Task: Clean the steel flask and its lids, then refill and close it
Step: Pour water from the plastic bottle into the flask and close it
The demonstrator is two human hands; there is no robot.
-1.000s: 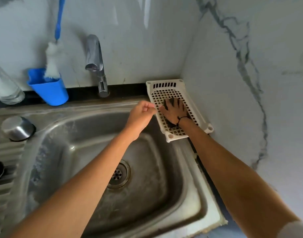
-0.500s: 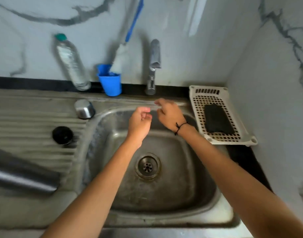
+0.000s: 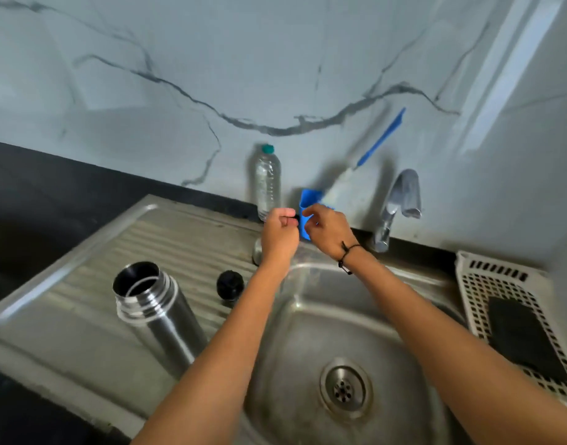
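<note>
- The steel flask (image 3: 157, 313) is seen open and lidless on the drainboard left of the sink (image 3: 388, 316), its black lid (image 3: 230, 284) just beside it
- Refilling and closing are judged outstanding
- Both hands, left (image 3: 280, 234) and right (image 3: 328, 231), are held together with curled fingers; any grasp cannot be told

Blue cup (image 3: 308, 200), tap (image 3: 394, 207), white basket (image 3: 500, 274)

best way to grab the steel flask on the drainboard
Grip the steel flask around its smooth body below the threaded neck, coming from its left side. It stands upright, open-mouthed and uncapped, and the left arm crosses its right side, so a side wrap keeps it level.
</note>
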